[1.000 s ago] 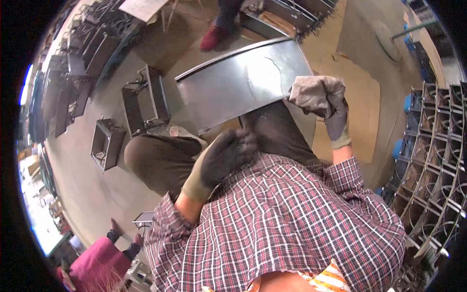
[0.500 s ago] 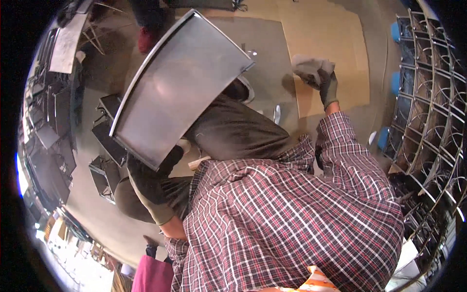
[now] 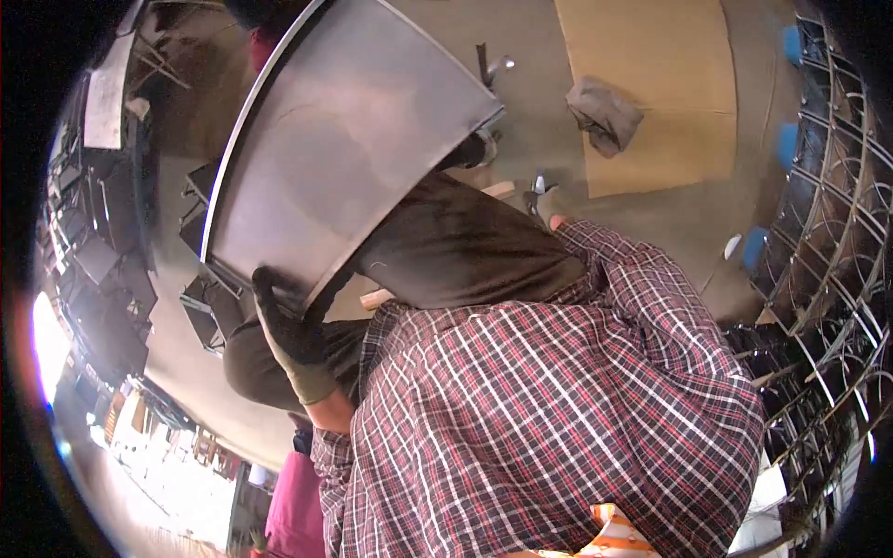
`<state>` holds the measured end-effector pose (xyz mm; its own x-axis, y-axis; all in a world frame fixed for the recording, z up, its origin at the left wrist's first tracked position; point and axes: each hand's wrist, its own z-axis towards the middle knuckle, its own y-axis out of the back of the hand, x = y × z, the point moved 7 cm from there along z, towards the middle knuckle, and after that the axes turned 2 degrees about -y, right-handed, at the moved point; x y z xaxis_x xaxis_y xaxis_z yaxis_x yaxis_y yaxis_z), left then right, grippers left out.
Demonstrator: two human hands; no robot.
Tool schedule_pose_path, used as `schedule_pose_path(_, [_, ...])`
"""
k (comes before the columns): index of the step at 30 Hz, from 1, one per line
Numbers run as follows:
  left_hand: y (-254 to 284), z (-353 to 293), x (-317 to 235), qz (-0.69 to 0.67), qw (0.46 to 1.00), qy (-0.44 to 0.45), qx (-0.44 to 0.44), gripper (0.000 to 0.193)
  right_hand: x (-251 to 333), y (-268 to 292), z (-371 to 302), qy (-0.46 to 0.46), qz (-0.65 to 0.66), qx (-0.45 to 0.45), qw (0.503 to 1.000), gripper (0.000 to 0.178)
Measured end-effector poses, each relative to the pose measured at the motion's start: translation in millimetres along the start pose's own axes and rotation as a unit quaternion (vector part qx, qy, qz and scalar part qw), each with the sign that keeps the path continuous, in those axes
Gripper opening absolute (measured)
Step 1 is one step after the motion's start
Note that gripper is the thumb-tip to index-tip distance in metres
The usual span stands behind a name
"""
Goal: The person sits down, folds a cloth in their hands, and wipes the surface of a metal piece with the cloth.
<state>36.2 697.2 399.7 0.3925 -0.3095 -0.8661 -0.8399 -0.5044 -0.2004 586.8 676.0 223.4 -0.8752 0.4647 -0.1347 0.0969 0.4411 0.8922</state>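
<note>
A fan-shaped grey metal panel (image 3: 335, 139) with raised curved edges is tilted over my bent leg (image 3: 474, 237). At its lower corner, my gloved left hand (image 3: 288, 325) holds the rim, its thumb on the upper face. Beyond my knee, my gloved right hand (image 3: 549, 203) is low near the floor, beside a small shiny piece (image 3: 540, 182). My knee and sleeve cover much of this hand, so its fingers cannot be made out. A crumpled grey rag (image 3: 605, 116) lies on the cardboard sheet (image 3: 660, 56), apart from both hands.
Welded wire-rod racks (image 3: 819, 205) with blue parts stand along the right. Dark metal frames (image 3: 209, 312) sit on the floor at left, with more stacked behind. A wooden piece (image 3: 377, 298) lies by my leg. Someone in pink clothing (image 3: 296, 507) is at the lower left.
My right hand has let go of the rag, leaving it on the cardboard, and has come back toward my knee. The left hand's thumb now shows over the panel's corner.
</note>
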Motion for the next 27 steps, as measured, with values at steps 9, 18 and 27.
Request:
schedule_pose_path(9, [0.4,47.0,-45.0,0.504,0.796,-0.313,0.119,0.053,51.1,-37.9,31.9,0.065,0.703,0.082,0.703,0.013])
schedule_pose_path(18, [110.6,50.9,-130.3,0.517,0.760,-0.335,0.207,0.069,242.8,199.4,-123.4,0.046,0.712,-0.056,0.699,0.026])
schedule_pose_path(27, [89.4,59.7,-144.6,0.174,0.963,-0.142,0.148,0.040,402.8,308.3,-271.0,0.379,0.437,-0.212,0.788,0.037])
